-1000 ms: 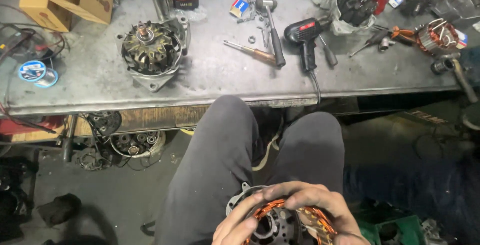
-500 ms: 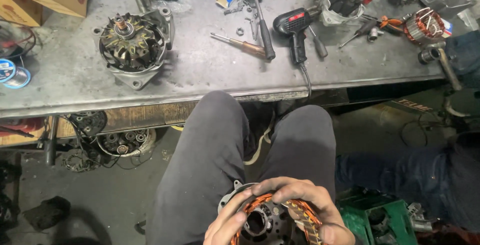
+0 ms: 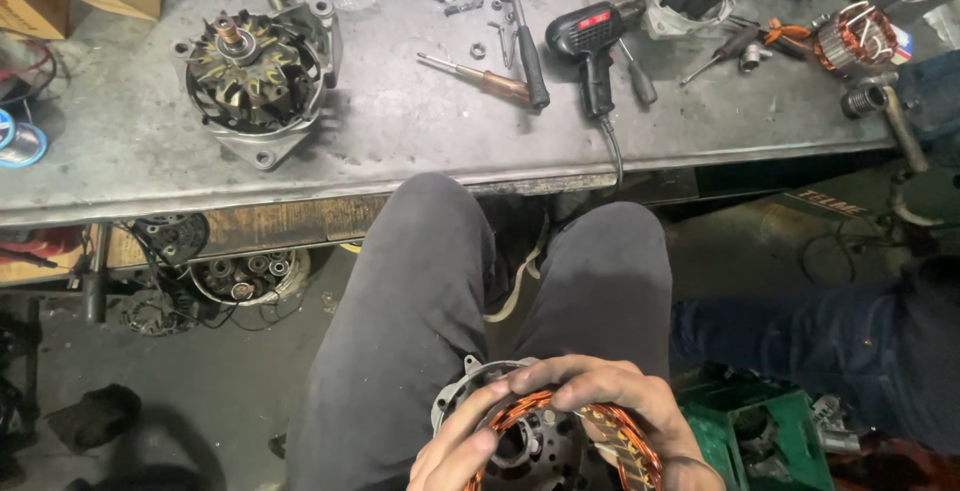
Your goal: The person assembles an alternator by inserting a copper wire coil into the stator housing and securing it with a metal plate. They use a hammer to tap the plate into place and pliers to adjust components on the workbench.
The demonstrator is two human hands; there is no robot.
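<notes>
Both hands meet low over the person's lap, curled around a copper-wound stator (image 3: pixel 590 429) that sits on a grey alternator housing (image 3: pixel 470 396). The left hand (image 3: pixel 455 456) grips the near left rim with bent fingers and its thumb on the windings; the right hand (image 3: pixel 610 396) arches over the far right edge, fingers closed on the copper coils. Well beyond the stator, across the knees, the metal workbench (image 3: pixel 400 136) carries another alternator (image 3: pixel 255 76), a hammer (image 3: pixel 520 21) and a black heat gun (image 3: pixel 590 46).
</notes>
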